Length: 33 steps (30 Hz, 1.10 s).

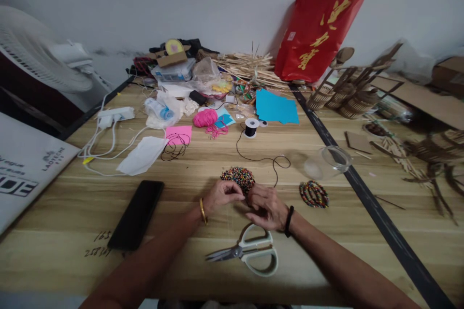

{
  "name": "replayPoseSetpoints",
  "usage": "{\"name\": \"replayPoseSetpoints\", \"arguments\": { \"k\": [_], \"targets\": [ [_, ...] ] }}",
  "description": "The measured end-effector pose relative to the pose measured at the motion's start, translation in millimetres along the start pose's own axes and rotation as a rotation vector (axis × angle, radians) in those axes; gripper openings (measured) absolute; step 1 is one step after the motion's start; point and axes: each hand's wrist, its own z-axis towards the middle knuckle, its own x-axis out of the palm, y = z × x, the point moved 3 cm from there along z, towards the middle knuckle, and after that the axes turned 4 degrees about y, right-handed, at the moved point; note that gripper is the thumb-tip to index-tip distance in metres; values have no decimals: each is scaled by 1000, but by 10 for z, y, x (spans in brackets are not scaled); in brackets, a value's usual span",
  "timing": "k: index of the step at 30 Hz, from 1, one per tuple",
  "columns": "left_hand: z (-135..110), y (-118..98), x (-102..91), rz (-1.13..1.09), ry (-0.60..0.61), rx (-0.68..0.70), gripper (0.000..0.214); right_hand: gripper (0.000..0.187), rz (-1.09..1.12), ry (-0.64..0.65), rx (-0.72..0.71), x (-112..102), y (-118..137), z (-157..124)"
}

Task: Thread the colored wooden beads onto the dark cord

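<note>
My left hand [222, 193] and my right hand [266, 206] meet at the middle of the wooden table [203, 251], fingers curled and pinched together just in front of a pile of small multicoloured beads [238, 176]. A thin black cord [263, 158] runs from between the hands up to a black thread spool [251, 128]. What the fingertips pinch is too small to make out. A finished bead bracelet [313, 194] lies to the right of my right hand. White-handled scissors [250, 252] lie just in front of the hands.
A black phone [137, 214] lies at the left, a clear plastic jar [324, 162] on its side at the right. Pink yarn [205, 118], blue paper [276, 107], a white mask [142, 155], a power strip [115, 115], a red bag [319, 29] and wooden models [348, 91] crowd the back.
</note>
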Motion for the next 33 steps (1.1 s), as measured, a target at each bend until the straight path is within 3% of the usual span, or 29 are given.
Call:
{"name": "replayPoseSetpoints", "arguments": {
  "k": [10,21,33],
  "targets": [
    [8,28,9,-32,-6,-24,28,3,16,-69,73,46,-88,-21],
    [3,2,2,7,-44,-48,27,12,76,-63,133,24,-103,-2],
    [-28,-70,-47,-143,-237,-14,29,12,165,-194,214,-32,-148,6]
  ]
}}
